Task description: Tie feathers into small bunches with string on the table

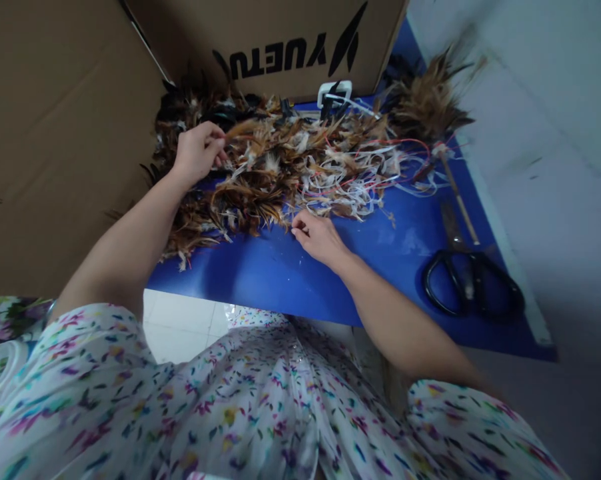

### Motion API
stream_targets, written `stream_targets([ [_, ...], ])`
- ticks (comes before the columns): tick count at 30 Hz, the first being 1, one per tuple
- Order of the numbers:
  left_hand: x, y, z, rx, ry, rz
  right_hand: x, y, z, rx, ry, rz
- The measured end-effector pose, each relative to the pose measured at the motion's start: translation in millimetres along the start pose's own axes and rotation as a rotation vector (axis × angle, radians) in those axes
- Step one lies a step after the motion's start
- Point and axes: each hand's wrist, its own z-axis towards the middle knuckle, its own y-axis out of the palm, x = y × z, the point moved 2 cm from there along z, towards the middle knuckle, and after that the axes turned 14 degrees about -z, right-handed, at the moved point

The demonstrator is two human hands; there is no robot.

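Brown and black feathers (260, 187) lie in a loose heap over the blue tabletop (280, 273). My left hand (200, 152) is above the left part of the heap, its thumb and fingers pinched on a brown feather (243, 129). Lower down, my right hand (318, 235) is at the front edge of the heap with curled fingers and the thumb close to the index finger. Whatever those fingers pinch is too small to make out. White ribbons (360, 180) with some red strands lie tangled right of the feathers, just beyond my right hand.
Black-handled scissors (470, 283) lie at the right of the table. Behind them, a feather duster (430, 107) with a thin wooden stick (458, 193) leans near the wall. Cardboard boxes (280, 40) stand behind and at the left. A white plastic object (334, 93) sits at the back.
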Motion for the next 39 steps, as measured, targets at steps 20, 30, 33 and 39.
stream_targets([
  [20,-113,-119.9,-98,0.299,-0.264,0.357,3,2,1,-0.018,-0.036,-0.042],
  [30,-131,-73.4,-54,-0.096,-0.133,0.534,6,4,0,-0.022,-0.042,-0.045],
  [33,-143,-63.1,-40,-0.127,-0.147,0.516,7,3,0,-0.016,-0.054,-0.037],
  [39,-145,-53.0,-32,-0.090,-0.126,0.483,4,0,0,-0.022,-0.050,-0.041],
])
